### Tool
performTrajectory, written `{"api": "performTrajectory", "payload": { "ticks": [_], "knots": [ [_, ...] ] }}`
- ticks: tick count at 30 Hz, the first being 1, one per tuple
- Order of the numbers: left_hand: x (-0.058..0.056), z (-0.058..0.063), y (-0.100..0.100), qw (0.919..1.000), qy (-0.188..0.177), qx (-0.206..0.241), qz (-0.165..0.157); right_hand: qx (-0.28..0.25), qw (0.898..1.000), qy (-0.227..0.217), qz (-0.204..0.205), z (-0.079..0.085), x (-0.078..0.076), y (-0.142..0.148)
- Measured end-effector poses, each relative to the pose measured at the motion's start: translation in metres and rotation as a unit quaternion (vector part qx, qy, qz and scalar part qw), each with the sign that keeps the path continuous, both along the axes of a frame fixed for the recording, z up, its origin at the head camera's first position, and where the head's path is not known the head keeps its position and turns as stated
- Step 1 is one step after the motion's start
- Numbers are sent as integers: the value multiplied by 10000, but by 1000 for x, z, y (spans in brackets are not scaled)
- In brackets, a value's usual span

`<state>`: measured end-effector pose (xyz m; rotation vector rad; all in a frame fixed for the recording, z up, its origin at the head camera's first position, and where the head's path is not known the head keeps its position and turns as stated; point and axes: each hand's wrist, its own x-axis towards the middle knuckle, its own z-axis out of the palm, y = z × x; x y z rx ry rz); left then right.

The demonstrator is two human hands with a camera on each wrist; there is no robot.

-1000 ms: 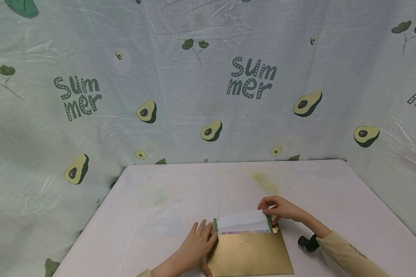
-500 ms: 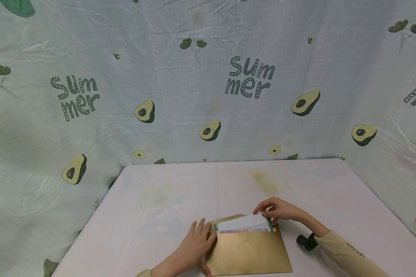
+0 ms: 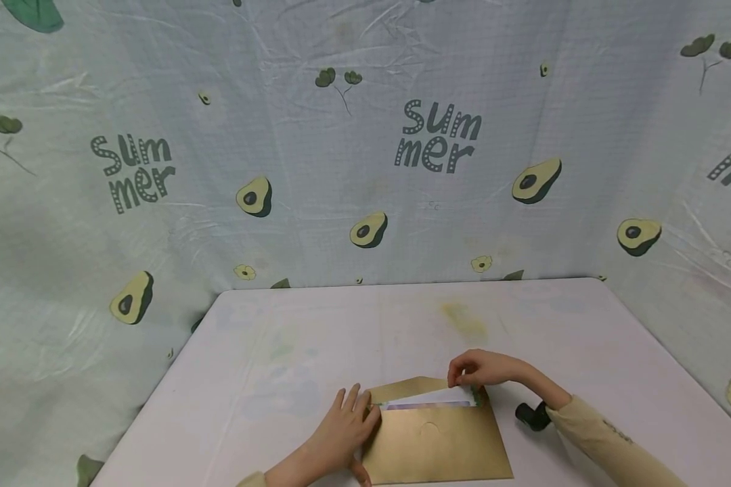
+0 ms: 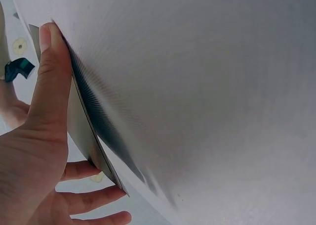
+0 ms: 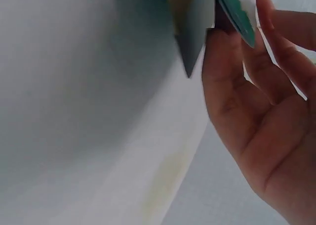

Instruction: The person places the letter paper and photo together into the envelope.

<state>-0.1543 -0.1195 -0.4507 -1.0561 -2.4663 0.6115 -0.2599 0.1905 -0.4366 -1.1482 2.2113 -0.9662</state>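
A gold envelope lies on the table near its front, its flap spread out on the far side. Sticking out of its mouth is a white paper insert with green ends and a purple strip. My left hand presses the envelope's left side with fingers spread; in the left wrist view the thumb lies along its edge. At the insert's upper right, my right hand pinches its edge. The right wrist view shows the insert's green end by the fingers; the insert's lower part is hidden inside the envelope.
Beside the right forearm is a small black device, close to the sleeve. The white table reaches back to a hanging curtain printed with avocados and lettering.
My right hand has pushed the paper insert down into the envelope, so less of it shows and the gold flap behind it has come into view. The left hand has stayed in place.
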Motion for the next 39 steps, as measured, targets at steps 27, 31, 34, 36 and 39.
{"api": "performTrajectory", "payload": {
  "ticks": [27, 31, 34, 36, 39],
  "knots": [
    [2, -2, 3, 9999, -52, -111, 39, 1525, 9861, 132, 640, 31, 6, -36],
    [2, -1, 2, 9999, -67, -69, 26, 1360, 9884, -184, 653, 30, 5, -37],
    [2, 1, 2, 9998, -136, -110, 76, 1295, 9890, -483, 524, 29, 4, -39],
    [1, 1, 2, 9997, -188, -134, 122, 1306, 9882, -648, 462, 28, 2, -40],
    [1, 2, 3, 9993, -235, -201, 189, 1358, 9861, -855, 429, 26, 0, -43]
  ]
}}
